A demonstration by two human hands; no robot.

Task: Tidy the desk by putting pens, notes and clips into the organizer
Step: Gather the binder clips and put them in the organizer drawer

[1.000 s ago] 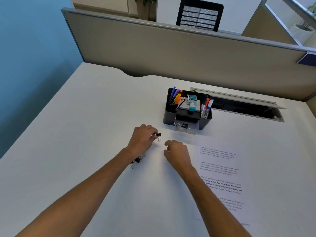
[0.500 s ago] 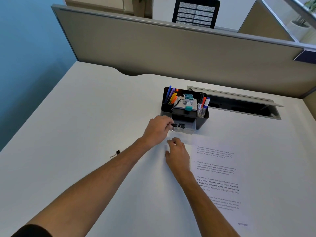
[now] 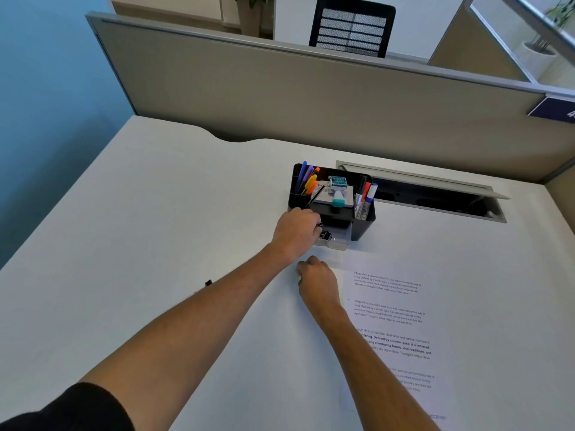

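The black desk organizer (image 3: pixel 364 227) stands mid-desk with pens and markers upright in its side cups and its small clear drawer (image 3: pixel 340 241) pulled open at the front. My left hand (image 3: pixel 295 233) reaches to the drawer's left edge and pinches a black binder clip (image 3: pixel 319 225) at its fingertips, right over another clip (image 3: pixel 325 235) lying in the drawer. My right hand (image 3: pixel 317 279) rests on the desk just in front of the drawer, fingers curled under, with nothing visible in it. One more binder clip (image 3: pixel 208 283) lies on the desk, partly hidden by my left forearm.
A printed sheet of paper (image 3: pixel 404 321) lies on the desk right of my right hand. Behind the organizer is an open cable hatch (image 3: pixel 435 197) in the desk. A grey partition (image 3: pixel 311 98) closes off the back edge.
My left hand carried the binder clip forward from the desk to the organizer's open drawer. My right hand stayed in place. The clip near my left forearm stayed on the desk.
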